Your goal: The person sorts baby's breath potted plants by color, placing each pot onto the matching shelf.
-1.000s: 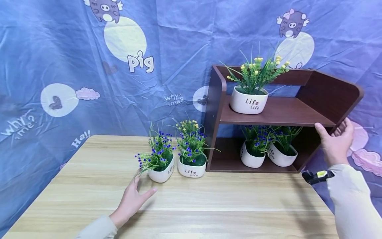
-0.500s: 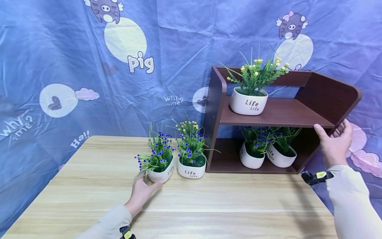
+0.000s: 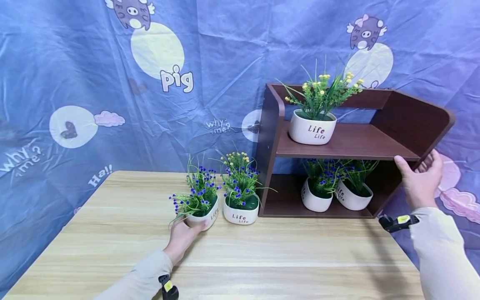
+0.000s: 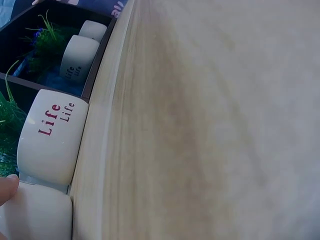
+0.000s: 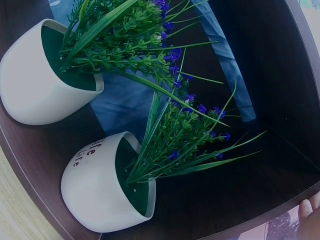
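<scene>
My left hand [image 3: 183, 238] grips the leftmost potted plant [image 3: 202, 218], a white pot with blue flowers, its thumb on the pot's front and its fingers partly hidden behind the leaves. In the left wrist view only the thumb [image 4: 8, 188] shows well, against that pot's rim. Just right of it stands another potted plant [image 3: 241, 214] with blue and yellow flowers, marked "Life". My right hand [image 3: 421, 183] holds the right side panel of the dark brown shelf [image 3: 378, 137], thumb in front and fingers around the panel's outer side.
A yellow-flowered potted plant [image 3: 313, 127] stands on the upper board. Below it, two potted plants [image 5: 45, 80] with blue flowers sit close together in the lower compartment. The wooden table [image 3: 262, 258] reaches back to a blue printed cloth [image 3: 225, 54].
My left hand has moved right and forward to the leftmost potted plant and taken hold of its pot. The right hand keeps its hold on the shelf. The plants have not visibly moved.
</scene>
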Available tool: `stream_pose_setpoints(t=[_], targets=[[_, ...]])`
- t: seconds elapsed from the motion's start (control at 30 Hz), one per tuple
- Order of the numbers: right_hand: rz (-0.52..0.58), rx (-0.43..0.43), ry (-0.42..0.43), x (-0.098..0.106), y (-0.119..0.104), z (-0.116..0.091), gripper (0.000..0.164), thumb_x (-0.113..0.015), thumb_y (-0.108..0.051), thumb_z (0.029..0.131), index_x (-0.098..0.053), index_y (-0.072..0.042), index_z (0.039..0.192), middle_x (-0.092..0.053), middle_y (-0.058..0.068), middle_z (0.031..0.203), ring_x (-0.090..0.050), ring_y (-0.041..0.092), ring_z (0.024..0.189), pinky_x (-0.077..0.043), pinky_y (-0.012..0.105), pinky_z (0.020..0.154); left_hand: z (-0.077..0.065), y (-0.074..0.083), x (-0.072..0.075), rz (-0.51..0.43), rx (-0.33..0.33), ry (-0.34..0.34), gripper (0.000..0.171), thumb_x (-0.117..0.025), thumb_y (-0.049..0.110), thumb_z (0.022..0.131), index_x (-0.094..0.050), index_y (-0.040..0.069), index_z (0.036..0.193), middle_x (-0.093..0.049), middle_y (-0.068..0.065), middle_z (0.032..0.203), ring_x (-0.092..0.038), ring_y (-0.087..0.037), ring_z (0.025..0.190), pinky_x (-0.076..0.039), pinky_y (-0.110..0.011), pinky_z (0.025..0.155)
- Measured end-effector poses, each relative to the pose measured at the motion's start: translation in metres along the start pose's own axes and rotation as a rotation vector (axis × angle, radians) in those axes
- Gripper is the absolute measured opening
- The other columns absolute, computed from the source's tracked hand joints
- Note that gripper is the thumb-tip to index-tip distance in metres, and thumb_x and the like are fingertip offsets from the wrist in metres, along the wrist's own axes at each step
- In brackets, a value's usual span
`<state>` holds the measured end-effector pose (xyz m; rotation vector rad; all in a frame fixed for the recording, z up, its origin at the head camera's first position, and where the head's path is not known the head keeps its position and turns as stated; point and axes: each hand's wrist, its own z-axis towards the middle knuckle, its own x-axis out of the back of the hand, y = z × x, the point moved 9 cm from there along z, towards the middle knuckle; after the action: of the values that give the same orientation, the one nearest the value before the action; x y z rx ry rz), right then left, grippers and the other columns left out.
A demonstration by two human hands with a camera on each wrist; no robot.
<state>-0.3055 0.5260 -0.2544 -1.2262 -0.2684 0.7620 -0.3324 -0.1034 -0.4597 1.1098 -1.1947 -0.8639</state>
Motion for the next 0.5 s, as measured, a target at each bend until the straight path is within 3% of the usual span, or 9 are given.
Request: stream_pose_setpoints(t=[0.5], targets=[[-0.013, -0.005, -0.001, -0.0001, -0.0008, -0.0010, 0.073, -0.075, -0.001, 0.078, -0.040, -0.016, 0.141, -0.048, -0.004, 0.130, -0.044, 0.007, 0.121, -0.031, 0.010, 0.099, 0.0031, -0.0006, 0.0030, 0.044, -0.006, 0.036, 0.070, -0.083, 0.018, 0.072, -0.050, -0.008, 0.128, -0.055, -0.028, 0.128, -0.052, -0.041, 0.120, -0.040, -0.050, 0.103]])
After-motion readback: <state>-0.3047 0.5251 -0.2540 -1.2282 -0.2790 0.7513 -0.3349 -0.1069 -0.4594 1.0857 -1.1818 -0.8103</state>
